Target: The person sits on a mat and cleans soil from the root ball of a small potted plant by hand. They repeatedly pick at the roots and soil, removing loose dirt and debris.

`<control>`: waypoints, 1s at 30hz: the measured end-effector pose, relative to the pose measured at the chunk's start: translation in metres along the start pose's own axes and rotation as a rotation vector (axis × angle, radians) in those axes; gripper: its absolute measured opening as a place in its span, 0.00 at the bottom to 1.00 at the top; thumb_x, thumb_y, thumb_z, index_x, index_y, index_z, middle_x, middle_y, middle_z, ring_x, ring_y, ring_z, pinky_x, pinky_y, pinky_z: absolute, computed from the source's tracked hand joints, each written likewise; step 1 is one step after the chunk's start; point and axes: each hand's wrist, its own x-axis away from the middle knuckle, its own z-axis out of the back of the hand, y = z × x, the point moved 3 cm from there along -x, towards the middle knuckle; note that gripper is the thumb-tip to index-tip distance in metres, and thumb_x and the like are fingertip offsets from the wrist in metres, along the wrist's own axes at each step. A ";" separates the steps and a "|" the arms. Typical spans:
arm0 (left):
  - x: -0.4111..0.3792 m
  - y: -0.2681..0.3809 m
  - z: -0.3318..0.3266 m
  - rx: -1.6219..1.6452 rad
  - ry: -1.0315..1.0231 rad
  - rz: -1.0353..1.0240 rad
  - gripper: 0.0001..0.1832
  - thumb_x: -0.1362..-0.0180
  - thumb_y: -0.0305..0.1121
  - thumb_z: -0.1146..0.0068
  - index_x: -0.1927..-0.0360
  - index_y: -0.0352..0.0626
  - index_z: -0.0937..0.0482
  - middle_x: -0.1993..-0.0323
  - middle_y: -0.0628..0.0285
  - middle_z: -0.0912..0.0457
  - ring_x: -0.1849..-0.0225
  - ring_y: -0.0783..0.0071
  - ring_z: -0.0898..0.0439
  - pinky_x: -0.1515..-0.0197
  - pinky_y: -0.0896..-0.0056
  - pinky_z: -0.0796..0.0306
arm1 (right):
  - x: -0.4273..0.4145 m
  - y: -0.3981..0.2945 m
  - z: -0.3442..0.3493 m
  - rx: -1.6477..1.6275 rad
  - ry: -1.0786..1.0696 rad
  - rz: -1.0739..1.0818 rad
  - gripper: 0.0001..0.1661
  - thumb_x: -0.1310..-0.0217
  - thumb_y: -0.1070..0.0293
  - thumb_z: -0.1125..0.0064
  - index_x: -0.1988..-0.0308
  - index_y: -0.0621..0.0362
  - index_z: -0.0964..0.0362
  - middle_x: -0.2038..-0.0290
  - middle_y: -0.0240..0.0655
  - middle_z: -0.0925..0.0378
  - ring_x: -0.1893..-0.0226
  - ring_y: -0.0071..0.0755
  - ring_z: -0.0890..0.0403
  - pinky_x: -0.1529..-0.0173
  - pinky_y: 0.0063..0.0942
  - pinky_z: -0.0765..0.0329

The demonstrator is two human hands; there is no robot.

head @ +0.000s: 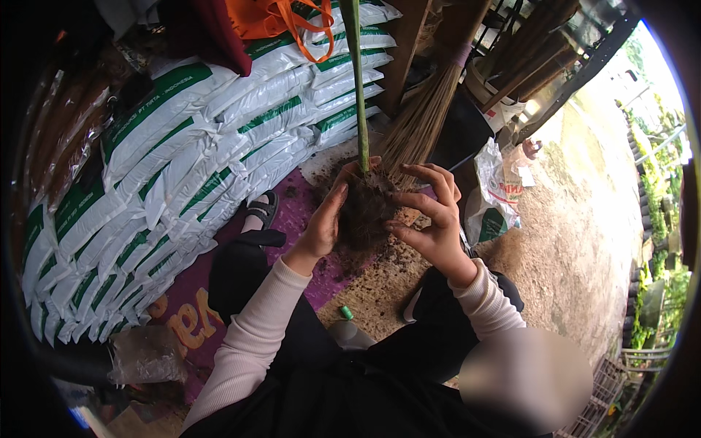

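Note:
A dark, fibrous root ball (366, 211) with soil hangs between my hands, above a purple mat. From its top rises the long green stem (358, 98) of a plant, which runs out of view at the upper edge. My left hand (326, 219) cups the root ball's left side, its fingers reaching behind near the stem's base. My right hand (435, 213) is at the right side, fingers bent and spread, fingertips at the root ball's edge; how firmly they touch it cannot be told. Loose dark soil lies on the mat (323, 274) and ground below.
Stacked white-and-green plastic sacks (219, 137) fill the left. An orange bag (254, 19) lies on top. A stick broom (424, 120) leans behind the plant. At the right are a plastic bag (490, 186) and concrete ground (569, 219). A green spool-like object (346, 312) lies between my legs.

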 end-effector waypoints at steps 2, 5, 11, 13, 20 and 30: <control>-0.003 0.003 -0.004 0.025 -0.053 0.028 0.33 0.30 0.51 0.72 0.31 0.37 0.49 0.33 0.56 0.40 0.33 0.70 0.40 0.33 0.66 0.44 | 0.001 0.002 0.000 -0.021 0.007 -0.011 0.25 0.67 0.61 0.25 0.62 0.49 0.20 0.44 0.40 0.30 0.41 0.48 0.35 0.40 0.42 0.40; -0.004 0.000 -0.006 0.065 -0.108 0.002 0.41 0.36 0.61 0.63 0.31 0.38 0.50 0.33 0.57 0.41 0.33 0.69 0.39 0.34 0.66 0.42 | 0.007 0.006 -0.002 -0.129 0.011 -0.067 0.25 0.67 0.60 0.25 0.62 0.51 0.21 0.41 0.42 0.35 0.40 0.49 0.37 0.39 0.43 0.41; -0.003 -0.024 -0.006 0.236 -0.010 0.007 0.47 0.45 0.66 0.52 0.32 0.42 0.47 0.38 0.59 0.35 0.39 0.68 0.32 0.39 0.66 0.34 | 0.008 -0.006 -0.005 -0.225 0.029 -0.184 0.25 0.62 0.60 0.27 0.57 0.44 0.20 0.37 0.43 0.42 0.39 0.49 0.41 0.39 0.45 0.47; -0.002 -0.029 -0.004 0.307 -0.065 0.035 0.44 0.44 0.64 0.51 0.33 0.43 0.45 0.41 0.60 0.33 0.41 0.70 0.30 0.41 0.66 0.31 | 0.006 -0.006 -0.003 -0.081 -0.012 -0.124 0.25 0.60 0.58 0.29 0.56 0.39 0.20 0.36 0.42 0.43 0.39 0.49 0.43 0.39 0.48 0.50; 0.004 -0.053 0.011 0.143 0.143 0.136 0.33 0.39 0.53 0.48 0.38 0.43 0.40 0.48 0.59 0.27 0.48 0.69 0.25 0.46 0.67 0.28 | 0.008 -0.001 -0.004 0.086 -0.135 -0.035 0.25 0.61 0.58 0.30 0.56 0.30 0.20 0.33 0.39 0.45 0.37 0.54 0.45 0.40 0.52 0.52; 0.004 -0.026 0.002 0.294 -0.030 0.086 0.21 0.36 0.38 0.48 0.42 0.42 0.34 0.52 0.61 0.25 0.49 0.72 0.25 0.47 0.70 0.28 | 0.019 -0.016 -0.005 0.129 0.018 0.054 0.24 0.64 0.56 0.28 0.60 0.40 0.20 0.42 0.33 0.33 0.43 0.44 0.36 0.43 0.45 0.49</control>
